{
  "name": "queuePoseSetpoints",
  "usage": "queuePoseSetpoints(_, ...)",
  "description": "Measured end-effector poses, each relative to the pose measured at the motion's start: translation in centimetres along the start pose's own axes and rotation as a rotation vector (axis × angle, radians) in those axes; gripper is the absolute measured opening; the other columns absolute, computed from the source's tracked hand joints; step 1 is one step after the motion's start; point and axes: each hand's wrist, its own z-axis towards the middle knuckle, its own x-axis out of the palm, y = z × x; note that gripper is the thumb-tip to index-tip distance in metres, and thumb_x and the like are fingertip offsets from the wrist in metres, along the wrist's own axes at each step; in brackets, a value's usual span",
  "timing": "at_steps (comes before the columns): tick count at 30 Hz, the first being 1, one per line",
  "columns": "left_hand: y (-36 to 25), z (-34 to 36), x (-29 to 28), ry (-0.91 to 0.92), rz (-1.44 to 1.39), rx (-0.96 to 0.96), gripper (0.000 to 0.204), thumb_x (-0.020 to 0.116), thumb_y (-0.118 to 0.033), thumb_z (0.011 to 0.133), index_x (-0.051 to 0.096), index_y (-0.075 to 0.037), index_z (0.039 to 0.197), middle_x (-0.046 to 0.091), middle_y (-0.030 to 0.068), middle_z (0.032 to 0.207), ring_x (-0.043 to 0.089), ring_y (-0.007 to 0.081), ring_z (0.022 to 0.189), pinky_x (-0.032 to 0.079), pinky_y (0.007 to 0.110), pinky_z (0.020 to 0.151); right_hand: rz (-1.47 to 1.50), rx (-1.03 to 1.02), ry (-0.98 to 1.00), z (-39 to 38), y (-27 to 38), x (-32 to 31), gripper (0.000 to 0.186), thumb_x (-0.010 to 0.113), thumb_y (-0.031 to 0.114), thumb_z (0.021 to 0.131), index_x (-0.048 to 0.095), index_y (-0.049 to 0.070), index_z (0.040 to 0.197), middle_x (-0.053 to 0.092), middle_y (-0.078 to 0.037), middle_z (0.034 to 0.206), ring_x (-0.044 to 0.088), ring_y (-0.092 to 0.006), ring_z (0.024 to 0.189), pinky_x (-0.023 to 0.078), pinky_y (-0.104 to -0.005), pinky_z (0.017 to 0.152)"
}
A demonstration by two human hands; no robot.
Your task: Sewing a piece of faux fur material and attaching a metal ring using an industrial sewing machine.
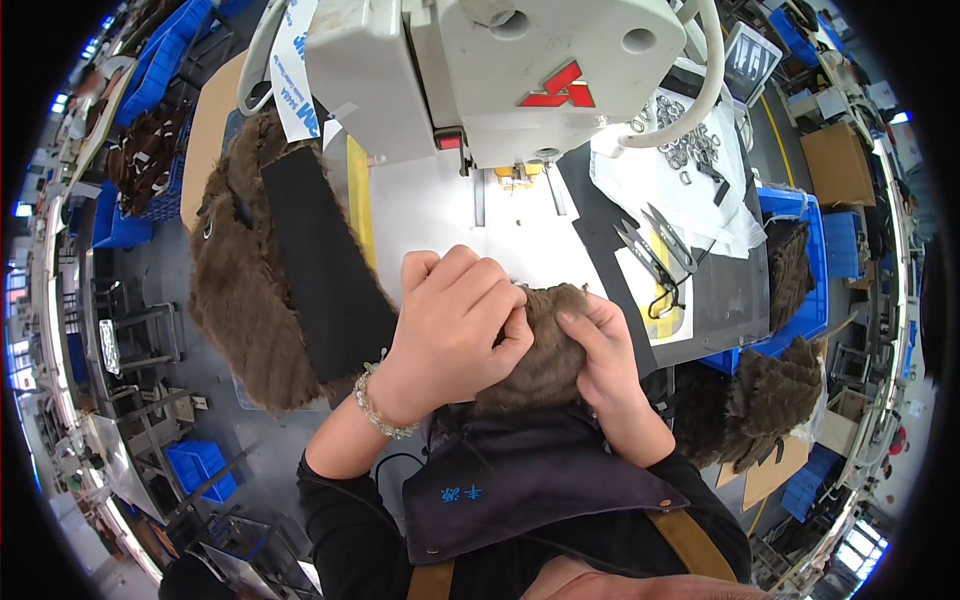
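Workshop aisles run down both sides, lined with racks and a cardboard box (838,165) at the right. In the middle, a white sewing machine (560,85) overhangs the worktop (735,300), whose near right edge curves round beside a large blue bin (815,275). Between the needle area and the hands lies a bright white sewing bed (430,215), bordered on the left by a yellow strip (358,195).

The brown fur piece (540,350) is at the near side of that bed, its lower edge meeting the dark apron (540,480); whether it rests on the worktop is hidden. The left hand (455,335), curled, pinches its upper left edge. The right hand (605,350) grips its right side, thumb on top. The hands are apart, with the fur between them.

To the left, a larger fur panel (245,320) with a black strip (325,260) reaches past the worktop's edge. To the right, scissors (650,260) lie near a white sheet (735,215) carrying a heap of metal rings (690,140).

The large blue bin holds dark brown fur (790,265); more fur (775,400) is piled just below it. At far left, brown pieces (150,150) fill a blue crate (165,203), and a smaller blue bin (200,470) stands lower down.
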Motion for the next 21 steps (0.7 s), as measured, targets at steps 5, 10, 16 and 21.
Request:
queuePoseSetpoints(5,0.2,0.3,-0.6,0.065,-0.111,-0.069,0.018,0.068,-0.005,0.060,0.055,-0.013,0.069,0.051,-0.0020,0.070,0.051,0.0166,0.069,0.032,0.033,0.069,0.121,0.079,0.033,0.3,0.2,-0.2,0.020,0.058,0.006,0.093,0.063,-0.005,0.108,0.068,-0.009,0.101,0.064,-0.0122,0.090,0.051,-0.0257,0.082)
queuePoseSetpoints(10,0.3,0.3,-1.1,0.091,-0.263,-0.183,0.019,0.071,-0.003,0.058,0.060,-0.014,0.070,0.053,-0.0032,0.069,0.050,0.0157,0.067,0.031,0.031,0.067,0.155,0.097,0.012,0.4,0.3,0.2,0.020,0.057,0.006,0.093,0.063,-0.004,0.108,0.069,-0.010,0.102,0.065,-0.0136,0.091,0.052,-0.0262,0.083)
queuePoseSetpoints(16,-0.4,-0.1,-1.2,0.042,-0.123,-0.039,0.020,0.073,-0.006,0.062,0.058,-0.016,0.072,0.051,-0.0055,0.075,0.050,0.0139,0.071,0.030,0.032,0.068,0.157,0.079,-0.007,0.3,0.1,0.0,0.019,0.056,0.005,0.093,0.063,-0.005,0.108,0.069,-0.010,0.101,0.065,-0.0127,0.090,0.052,-0.0258,0.083)
queuePoseSetpoints(21,-0.7,-0.3,-0.9,0.011,-0.033,-0.002,0.017,0.074,-0.008,0.065,0.061,-0.014,0.075,0.051,-0.0053,0.077,0.051,0.0140,0.073,0.029,0.034,0.069,0.105,0.059,-0.007,0.2,0.2,0.2,0.019,0.056,0.005,0.094,0.063,-0.005,0.108,0.068,-0.009,0.101,0.064,-0.0118,0.089,0.052,-0.0253,0.082)
